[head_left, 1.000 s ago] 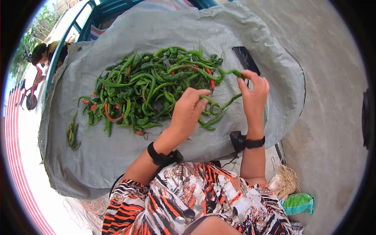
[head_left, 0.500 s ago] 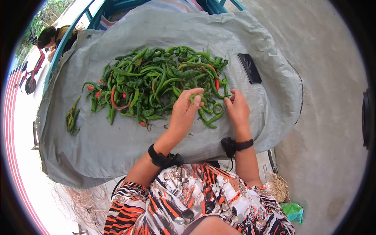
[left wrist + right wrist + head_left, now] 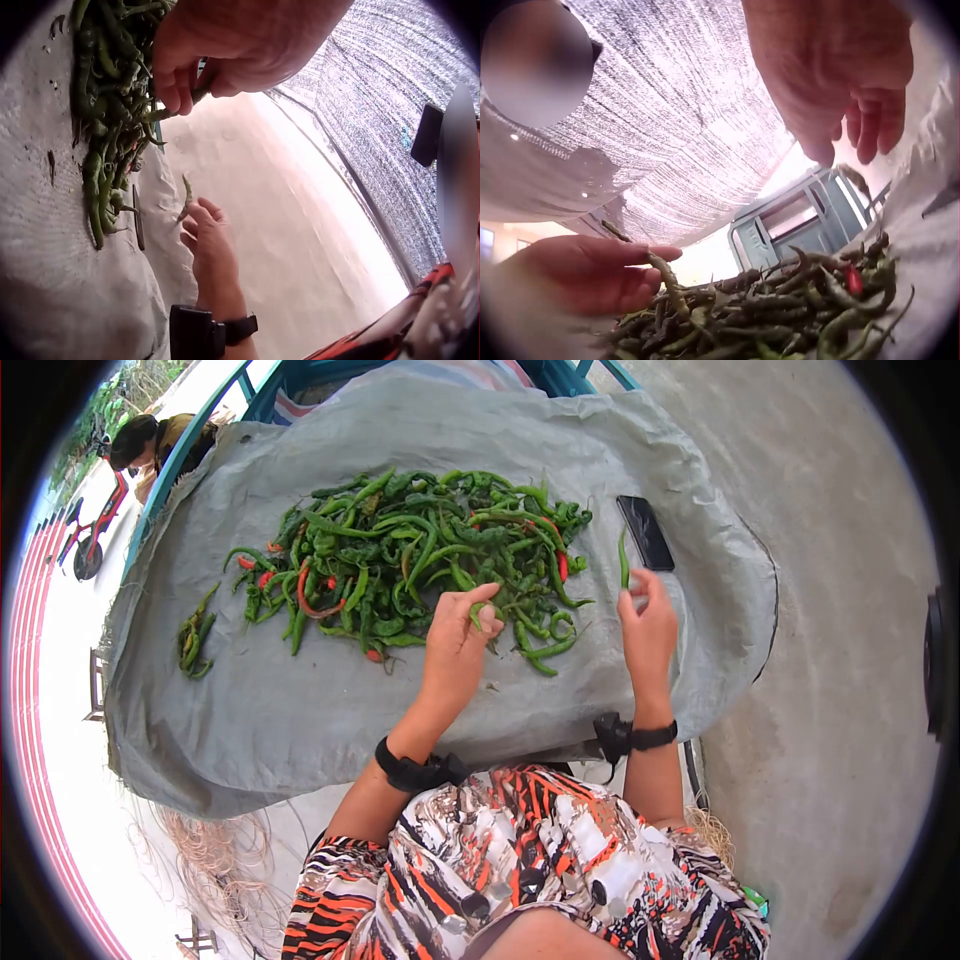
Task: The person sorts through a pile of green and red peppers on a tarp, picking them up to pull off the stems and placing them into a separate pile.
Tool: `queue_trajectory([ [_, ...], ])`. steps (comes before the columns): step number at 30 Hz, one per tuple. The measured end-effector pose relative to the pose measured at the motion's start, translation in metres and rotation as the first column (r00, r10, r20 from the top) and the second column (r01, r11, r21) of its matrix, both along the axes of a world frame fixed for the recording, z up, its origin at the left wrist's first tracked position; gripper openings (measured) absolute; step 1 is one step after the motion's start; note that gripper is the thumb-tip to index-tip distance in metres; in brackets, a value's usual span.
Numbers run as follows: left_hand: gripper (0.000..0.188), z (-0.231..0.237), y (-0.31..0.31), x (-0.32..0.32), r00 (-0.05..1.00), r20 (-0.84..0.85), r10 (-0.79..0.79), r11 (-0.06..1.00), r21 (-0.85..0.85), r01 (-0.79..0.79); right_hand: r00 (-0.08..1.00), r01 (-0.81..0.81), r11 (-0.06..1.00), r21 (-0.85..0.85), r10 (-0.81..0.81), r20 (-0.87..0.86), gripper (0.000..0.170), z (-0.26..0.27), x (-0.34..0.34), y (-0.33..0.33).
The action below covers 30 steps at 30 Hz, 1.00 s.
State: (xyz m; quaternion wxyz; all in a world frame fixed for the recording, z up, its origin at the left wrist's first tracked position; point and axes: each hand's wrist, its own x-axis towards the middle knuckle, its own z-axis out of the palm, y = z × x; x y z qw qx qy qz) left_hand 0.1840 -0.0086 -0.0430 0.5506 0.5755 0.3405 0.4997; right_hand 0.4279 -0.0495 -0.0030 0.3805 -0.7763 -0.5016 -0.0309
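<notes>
A heap of long green chili peppers (image 3: 400,550), a few of them red, lies on a grey sheet (image 3: 330,735). My left hand (image 3: 458,640) is at the heap's near edge and grips a green chili pepper (image 3: 667,281), which sticks out past the fingers in both wrist views. Right of the heap, my right hand (image 3: 650,625) pinches one slim green chili pepper (image 3: 624,560) between thumb and fingers; it points away from me, beside the black phone (image 3: 647,533).
A small separate cluster of peppers (image 3: 195,638) lies left of the heap. Teal rails (image 3: 190,445) of a cart border the sheet's far left. Beyond them are a bent-over person (image 3: 150,445) and a red bike (image 3: 98,525). Concrete floor (image 3: 840,610) lies to the right.
My right hand has gone from the heap's right edge out toward the phone, with a straight pepper now in its fingers. The left hand stays by the heap with its pepper, shifting slightly left.
</notes>
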Motion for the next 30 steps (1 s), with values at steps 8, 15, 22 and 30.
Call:
queue_trajectory([
  [8, 0.025, 0.013, -0.009, 0.033, 0.976, 0.132, -0.175, 0.963, -0.183, 0.198, 0.704, -0.656, 0.754, -0.032, 0.596, -0.386, 0.035, -0.001, -0.024, -0.016],
  [15, 0.049, 0.009, -0.028, 0.053, 0.841, -0.539, -0.049, 0.996, 0.034, 0.080, 0.737, -0.663, 0.709, -0.240, 0.560, -0.379, 0.031, 0.010, 0.039, -0.012],
  [22, 0.045, -0.008, -0.054, 0.054, 0.564, -0.786, 0.251, 0.938, 0.341, 0.057, 0.829, -0.529, 0.845, 0.077, 0.495, 0.261, 0.036, 0.013, 0.047, 0.034],
  [30, 0.030, -0.020, -0.058, 0.061, 0.548, -0.813, 0.200, 0.961, 0.273, 0.054, 0.618, -0.762, 0.567, -0.312, 0.781, -0.091, 0.033, -0.036, 0.028, 0.014],
])
